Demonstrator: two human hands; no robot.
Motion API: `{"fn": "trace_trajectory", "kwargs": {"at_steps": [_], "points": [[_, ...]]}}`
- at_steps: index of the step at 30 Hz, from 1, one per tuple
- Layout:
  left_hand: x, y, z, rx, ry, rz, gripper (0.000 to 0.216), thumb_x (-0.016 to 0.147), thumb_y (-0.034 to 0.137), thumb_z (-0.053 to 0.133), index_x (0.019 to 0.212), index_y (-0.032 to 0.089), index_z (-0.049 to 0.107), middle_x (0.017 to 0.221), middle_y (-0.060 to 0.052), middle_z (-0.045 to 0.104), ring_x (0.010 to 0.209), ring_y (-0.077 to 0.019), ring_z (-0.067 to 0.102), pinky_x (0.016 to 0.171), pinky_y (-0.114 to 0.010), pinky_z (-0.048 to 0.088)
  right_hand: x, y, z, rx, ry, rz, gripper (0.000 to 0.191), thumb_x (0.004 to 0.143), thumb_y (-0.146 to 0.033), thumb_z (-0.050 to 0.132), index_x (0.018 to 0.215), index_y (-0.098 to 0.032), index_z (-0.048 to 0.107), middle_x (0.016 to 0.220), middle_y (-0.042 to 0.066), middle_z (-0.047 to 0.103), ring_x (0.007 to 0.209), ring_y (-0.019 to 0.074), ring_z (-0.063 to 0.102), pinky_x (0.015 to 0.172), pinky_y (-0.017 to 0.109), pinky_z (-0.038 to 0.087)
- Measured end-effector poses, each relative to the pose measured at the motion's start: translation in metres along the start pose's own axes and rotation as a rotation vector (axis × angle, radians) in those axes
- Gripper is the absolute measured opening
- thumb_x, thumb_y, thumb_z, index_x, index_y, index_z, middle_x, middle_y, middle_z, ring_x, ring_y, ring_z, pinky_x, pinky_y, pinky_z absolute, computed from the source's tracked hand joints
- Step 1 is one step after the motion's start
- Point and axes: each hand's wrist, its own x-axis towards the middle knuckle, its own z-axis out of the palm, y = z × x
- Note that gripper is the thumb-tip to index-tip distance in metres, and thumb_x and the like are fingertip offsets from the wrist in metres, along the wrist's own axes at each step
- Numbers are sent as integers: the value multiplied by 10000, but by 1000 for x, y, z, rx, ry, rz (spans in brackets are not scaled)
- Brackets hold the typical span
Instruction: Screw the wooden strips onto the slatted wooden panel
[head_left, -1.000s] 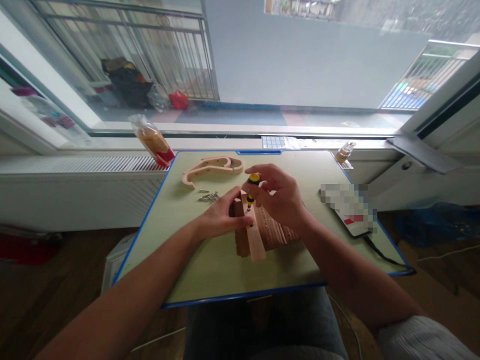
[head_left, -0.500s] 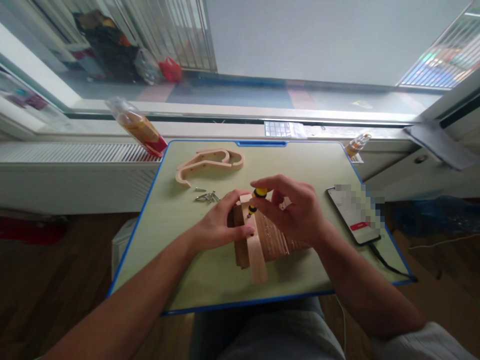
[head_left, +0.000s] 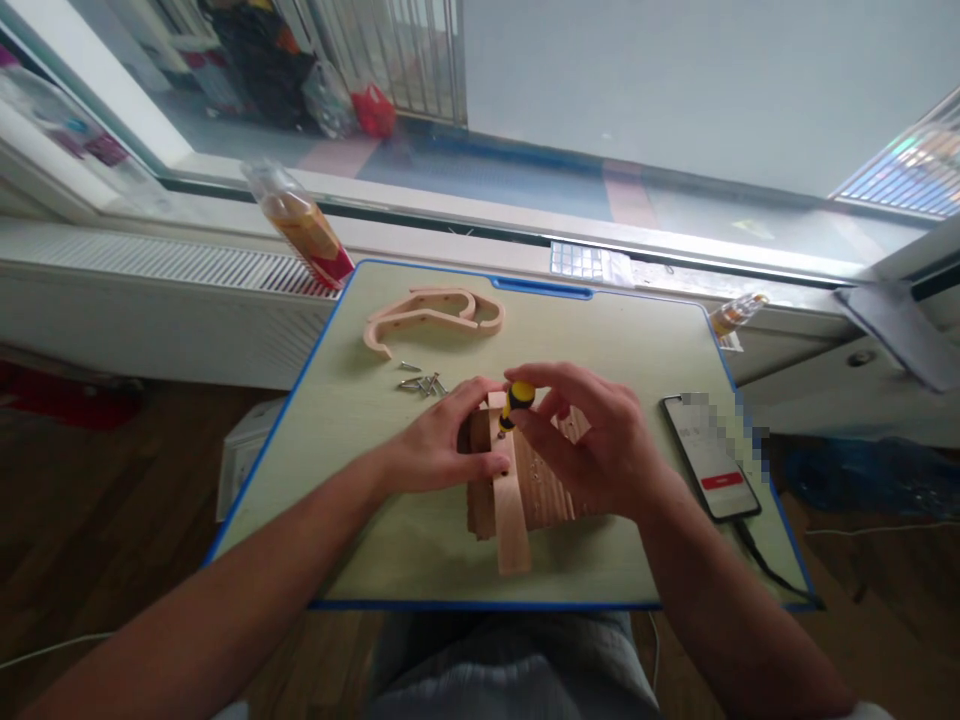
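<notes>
My right hand (head_left: 592, 430) pinches a short yellow-and-black screwdriver (head_left: 519, 398), which leans with its tip down at a screw (head_left: 501, 435) in a pale wooden strip (head_left: 512, 525). Under that strip lies a brown, grooved wooden block (head_left: 551, 485) with small holes in its face. My left hand (head_left: 450, 440) grips the strip and block from the left, its thumb pressed on the strip just below the screw and its fingers at the far end. Beyond my left hand, several loose screws (head_left: 424, 383) lie in a small heap on the table.
Curved wooden pieces (head_left: 427, 318) lie at the back left of the green, blue-edged table (head_left: 375, 550). A phone (head_left: 711, 460) with a cable (head_left: 772, 570) rests at the right. One bottle (head_left: 304, 230) stands beyond the back left corner, another bottle (head_left: 739, 312) beyond the back right.
The camera view has tilted slightly. My right fingers have shifted on the screwdriver handle, so more of it shows. My left hand keeps its hold on the strip.
</notes>
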Motion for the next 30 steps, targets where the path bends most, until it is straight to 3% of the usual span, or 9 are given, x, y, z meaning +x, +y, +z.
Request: {"fn": "trace_trajectory", "kwargs": {"at_steps": [5, 9, 24, 30], "points": [[0, 2, -2, 42, -11, 14, 771, 814, 537, 910, 1452, 240, 595, 1353, -104, 689, 1254, -353, 666, 1113, -482, 544, 5, 1, 3, -7, 30, 22, 219, 958, -250, 803, 1116, -261, 651, 962, -21, 750, 658, 107, 682, 598, 284, 521], [-1, 0, -4, 47, -32, 24, 801, 808, 522, 923, 1469, 224, 582, 1369, -115, 683, 1246, -350, 661, 1066, -448, 557, 7, 4, 10, -5, 106, 71, 245, 939, -316, 832, 1030, -265, 611, 857, -33, 722, 637, 123, 682, 593, 297, 516], [-1, -3, 0, -19, -5, 6, 826, 790, 599, 932, 1450, 227, 604, 1281, -92, 713, 1174, -310, 672, 995, -385, 559, 1, 10, 18, 73, 134, 137, 308, 938, -401, 845, 1022, -264, 581, 907, -27, 679, 644, 114, 649, 599, 297, 506], [-1, -1, 1, -56, -15, -1, 811, 795, 586, 938, 1451, 226, 624, 1258, -80, 727, 1087, -279, 685, 959, -376, 563, 4, 10, 18, 132, 101, 63, 277, 984, -364, 816, 1238, -281, 746, 1034, -2, 754, 676, 103, 642, 634, 290, 550]]}}
